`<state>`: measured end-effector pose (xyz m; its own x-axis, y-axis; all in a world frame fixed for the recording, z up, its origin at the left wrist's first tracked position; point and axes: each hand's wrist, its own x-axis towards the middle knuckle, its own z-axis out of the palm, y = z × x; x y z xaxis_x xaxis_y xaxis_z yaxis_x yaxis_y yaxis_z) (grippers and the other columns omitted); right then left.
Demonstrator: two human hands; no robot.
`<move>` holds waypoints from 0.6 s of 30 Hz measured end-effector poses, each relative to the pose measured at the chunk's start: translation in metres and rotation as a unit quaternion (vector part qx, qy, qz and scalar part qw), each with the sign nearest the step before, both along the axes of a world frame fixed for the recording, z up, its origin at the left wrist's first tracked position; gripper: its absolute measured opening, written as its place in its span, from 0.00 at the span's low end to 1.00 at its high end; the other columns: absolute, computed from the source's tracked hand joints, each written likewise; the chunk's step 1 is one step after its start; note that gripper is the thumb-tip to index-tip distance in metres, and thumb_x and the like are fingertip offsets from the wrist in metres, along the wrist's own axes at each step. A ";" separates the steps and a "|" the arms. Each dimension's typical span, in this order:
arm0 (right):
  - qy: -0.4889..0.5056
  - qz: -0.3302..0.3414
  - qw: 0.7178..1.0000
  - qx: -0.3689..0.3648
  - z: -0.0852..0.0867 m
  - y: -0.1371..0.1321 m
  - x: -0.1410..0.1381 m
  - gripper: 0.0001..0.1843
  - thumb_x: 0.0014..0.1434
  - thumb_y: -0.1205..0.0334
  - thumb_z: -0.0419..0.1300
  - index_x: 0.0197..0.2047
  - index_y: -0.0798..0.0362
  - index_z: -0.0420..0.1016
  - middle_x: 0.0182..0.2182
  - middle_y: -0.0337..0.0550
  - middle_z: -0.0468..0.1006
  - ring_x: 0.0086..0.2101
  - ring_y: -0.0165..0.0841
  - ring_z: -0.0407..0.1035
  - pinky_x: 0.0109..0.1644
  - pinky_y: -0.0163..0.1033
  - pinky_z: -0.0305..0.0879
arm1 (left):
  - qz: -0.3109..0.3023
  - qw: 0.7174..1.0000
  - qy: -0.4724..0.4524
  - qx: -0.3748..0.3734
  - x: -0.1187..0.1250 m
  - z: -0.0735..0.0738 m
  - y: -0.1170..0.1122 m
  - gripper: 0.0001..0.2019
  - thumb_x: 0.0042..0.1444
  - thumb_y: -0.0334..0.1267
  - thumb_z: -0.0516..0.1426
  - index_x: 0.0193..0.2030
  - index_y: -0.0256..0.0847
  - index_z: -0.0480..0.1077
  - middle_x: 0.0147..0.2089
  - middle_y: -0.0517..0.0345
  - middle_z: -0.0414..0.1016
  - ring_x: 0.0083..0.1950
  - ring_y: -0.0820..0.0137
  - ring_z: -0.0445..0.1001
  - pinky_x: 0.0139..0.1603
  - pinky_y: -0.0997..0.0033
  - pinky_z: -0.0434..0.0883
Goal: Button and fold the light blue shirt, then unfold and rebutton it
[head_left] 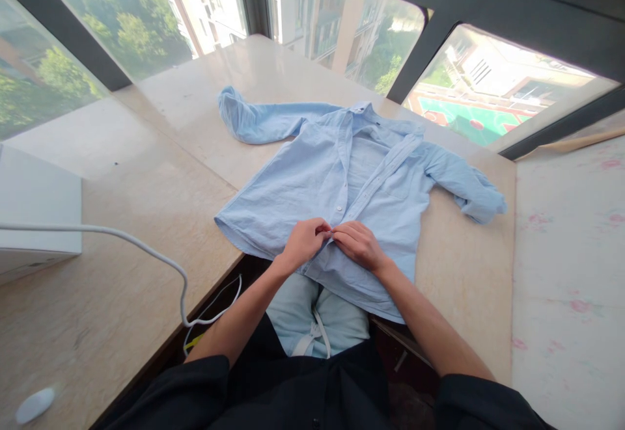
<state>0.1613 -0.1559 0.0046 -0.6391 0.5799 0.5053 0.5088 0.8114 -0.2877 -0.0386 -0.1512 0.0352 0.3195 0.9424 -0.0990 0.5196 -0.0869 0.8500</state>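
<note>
A light blue button-up shirt (pixel 303 183) lies spread on the stone-coloured sill, its collar toward the windows and its hem toward me. The upper front hangs open, with a white button showing just above my hands. My left hand (pixel 306 240) pinches the front edge of the shirt near the lower placket. Fingertip to fingertip with it, my right hand (pixel 359 244) grips the other side of the placket. Whatever small part sits between the fingertips is hidden. Both sleeves stretch outward, their cuffs rolled or bunched.
A white box (pixel 41 202) stands on the left of the sill (pixel 141 222). From it side a white cable (pixel 161 254) runs down over the sill's edge. A white oval object (pixel 35 406) lies at the lower left. Windows border the far side; a flowered wall (pixel 571 274) closes the right.
</note>
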 end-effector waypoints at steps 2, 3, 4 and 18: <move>0.003 0.005 1.000 -0.001 0.000 0.000 0.000 0.09 0.66 0.70 0.55 0.44 0.50 0.75 0.42 0.47 0.81 0.44 0.36 0.73 0.48 0.44 0.70 | 0.013 0.999 0.012 0.028 0.001 -0.002 -0.009 0.07 0.58 0.32 0.57 0.38 0.42 0.77 0.36 0.58 0.81 0.39 0.68 0.77 0.44 0.70 0.69; 0.004 0.009 1.000 0.000 0.001 0.001 0.000 0.09 0.66 0.69 0.55 0.44 0.50 0.75 0.42 0.47 0.81 0.44 0.36 0.74 0.48 0.45 0.71 | 0.019 0.999 0.021 0.040 0.002 -0.003 -0.013 0.07 0.59 0.31 0.57 0.38 0.42 0.77 0.37 0.58 0.81 0.40 0.68 0.76 0.45 0.69 0.69; 0.003 0.014 1.000 0.000 0.001 0.001 0.000 0.09 0.66 0.69 0.55 0.44 0.50 0.75 0.42 0.47 0.81 0.45 0.36 0.74 0.49 0.45 0.71 | 0.024 0.998 0.028 0.048 0.002 -0.004 -0.016 0.07 0.59 0.31 0.57 0.39 0.42 0.76 0.38 0.57 0.81 0.40 0.67 0.76 0.46 0.69 0.70; 0.012 0.027 0.999 -0.028 0.002 0.011 -0.004 0.05 0.66 0.66 0.56 0.38 0.49 0.72 0.37 0.44 0.81 0.39 0.35 0.73 0.47 0.44 0.67 | 0.001 0.988 0.064 0.144 0.004 -0.011 -0.033 0.17 0.56 0.39 0.62 0.53 0.41 0.70 0.47 0.51 0.77 0.50 0.61 0.74 0.54 0.60 0.69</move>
